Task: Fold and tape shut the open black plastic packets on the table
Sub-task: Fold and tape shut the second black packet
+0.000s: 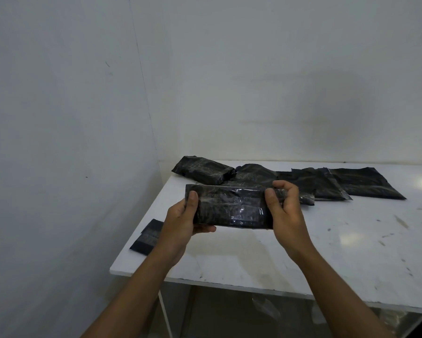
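Note:
I hold a folded black plastic packet point(229, 207) in the air above the white table point(327, 252), with glossy clear tape across its face. My left hand point(184, 222) grips its left end, thumb on top and fingers underneath. Its right end is gripped by my right hand point(284, 211), the thumb pressing on the front. Behind it lie a folded packet point(202, 170) at the back left, a crumpled packet point(256, 175) in the middle, and flat open packets point(366, 182) spread to the right.
A dark folded packet point(147, 236) lies at the table's left edge, partly hidden by my left wrist. White walls stand close at the left and behind. The table surface at the right is scuffed and marked. Clear plastic lies on the floor under the table.

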